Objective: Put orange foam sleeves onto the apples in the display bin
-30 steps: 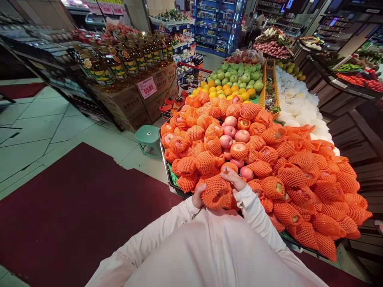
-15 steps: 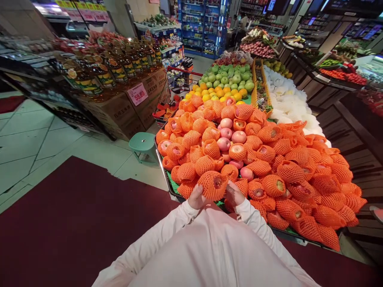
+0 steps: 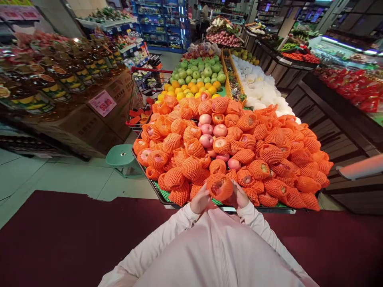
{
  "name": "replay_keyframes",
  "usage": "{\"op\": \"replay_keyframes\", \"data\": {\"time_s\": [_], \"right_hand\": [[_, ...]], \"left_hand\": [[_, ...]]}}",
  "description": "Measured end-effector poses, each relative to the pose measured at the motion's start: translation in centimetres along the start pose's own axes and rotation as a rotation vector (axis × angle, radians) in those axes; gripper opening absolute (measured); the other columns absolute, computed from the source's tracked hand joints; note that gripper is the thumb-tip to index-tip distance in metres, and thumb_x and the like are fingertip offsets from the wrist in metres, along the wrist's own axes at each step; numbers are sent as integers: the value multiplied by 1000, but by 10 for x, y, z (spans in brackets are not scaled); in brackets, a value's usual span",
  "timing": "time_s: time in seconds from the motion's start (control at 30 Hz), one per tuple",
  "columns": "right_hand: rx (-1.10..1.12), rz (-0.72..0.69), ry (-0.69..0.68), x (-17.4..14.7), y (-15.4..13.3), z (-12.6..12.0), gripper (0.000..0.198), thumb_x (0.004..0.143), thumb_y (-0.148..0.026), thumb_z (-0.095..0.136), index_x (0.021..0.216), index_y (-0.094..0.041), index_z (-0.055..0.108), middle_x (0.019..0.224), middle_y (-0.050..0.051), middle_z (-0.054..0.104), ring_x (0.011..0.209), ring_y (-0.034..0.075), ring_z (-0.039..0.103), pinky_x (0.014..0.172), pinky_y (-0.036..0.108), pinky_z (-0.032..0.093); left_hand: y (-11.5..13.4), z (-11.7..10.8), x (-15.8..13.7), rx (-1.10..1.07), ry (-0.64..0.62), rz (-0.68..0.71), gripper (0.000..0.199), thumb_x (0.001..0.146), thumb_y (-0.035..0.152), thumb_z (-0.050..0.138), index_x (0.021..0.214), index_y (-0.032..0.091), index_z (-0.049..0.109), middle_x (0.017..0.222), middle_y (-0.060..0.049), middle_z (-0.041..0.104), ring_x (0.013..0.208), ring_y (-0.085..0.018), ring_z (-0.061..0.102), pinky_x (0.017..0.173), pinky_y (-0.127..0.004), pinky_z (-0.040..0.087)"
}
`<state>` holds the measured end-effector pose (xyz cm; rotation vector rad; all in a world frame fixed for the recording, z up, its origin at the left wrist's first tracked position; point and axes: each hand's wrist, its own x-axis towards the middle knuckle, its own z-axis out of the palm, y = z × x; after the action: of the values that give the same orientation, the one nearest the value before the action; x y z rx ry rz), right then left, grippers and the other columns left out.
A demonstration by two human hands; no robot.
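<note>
Between my two hands is an apple in an orange foam net (image 3: 220, 187), its open end facing up and showing some of the fruit. My left hand (image 3: 200, 199) grips it from the left with the fingers curled. From the right, my right hand (image 3: 239, 195) closes on the net's other side; some of its fingertips are hidden. Just beyond lies a heap of apples in orange foam nets (image 3: 271, 153). Several bare pink apples (image 3: 220, 130) sit in the middle of the heap.
Oranges (image 3: 191, 89) and green apples (image 3: 199, 71) lie behind the heap, with white-wrapped fruit (image 3: 257, 85) at the right. A green stool (image 3: 121, 155) stands left of the display, near a shopping cart (image 3: 140, 99). Boxes (image 3: 89, 119) carry oil bottles (image 3: 56, 85) at far left.
My view has swung to the right, so the display sits further left. The netted apple has turned between my hands, and its opening now faces me more.
</note>
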<state>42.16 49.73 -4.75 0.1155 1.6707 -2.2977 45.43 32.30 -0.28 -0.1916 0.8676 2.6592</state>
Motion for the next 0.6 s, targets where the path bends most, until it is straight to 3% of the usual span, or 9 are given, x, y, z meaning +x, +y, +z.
{"op": "replay_keyframes", "data": {"time_s": [0.13,0.23,0.33,0.47,0.6], "right_hand": [[26,18,192,-14,-9,-4,45,63,-61,78,84,-24,63,85,2,65,90,21,60,87,37,49],[64,72,150,-26,-15,-6,46,60,-58,81,84,-24,62,83,2,64,85,21,59,83,37,50],[95,83,148,-37,-21,-15,45,56,-55,84,78,-24,60,79,0,61,78,19,58,79,36,49],[116,32,236,-45,-29,-32,39,61,-56,82,73,-25,61,74,-1,56,75,18,54,79,35,48],[113,81,202,-53,-32,-43,39,62,-58,80,76,-26,64,77,2,60,78,21,57,81,39,49]], "left_hand": [[-12,6,6,-34,24,-83,55,65,40,79,113,18,65,120,-12,68,127,-34,53,113,-49,32],[-17,11,9,80,59,-129,60,56,26,86,112,19,65,107,-8,72,111,-32,63,106,-49,39],[-25,14,15,119,60,-169,53,54,25,86,104,16,68,100,-9,74,99,-29,67,101,-48,44],[-42,17,23,11,23,-231,47,65,33,78,106,11,69,108,-13,73,111,-32,64,106,-46,40],[-58,22,29,-75,52,-287,41,67,34,74,101,11,70,100,-11,75,117,-33,61,110,-47,38]]}}
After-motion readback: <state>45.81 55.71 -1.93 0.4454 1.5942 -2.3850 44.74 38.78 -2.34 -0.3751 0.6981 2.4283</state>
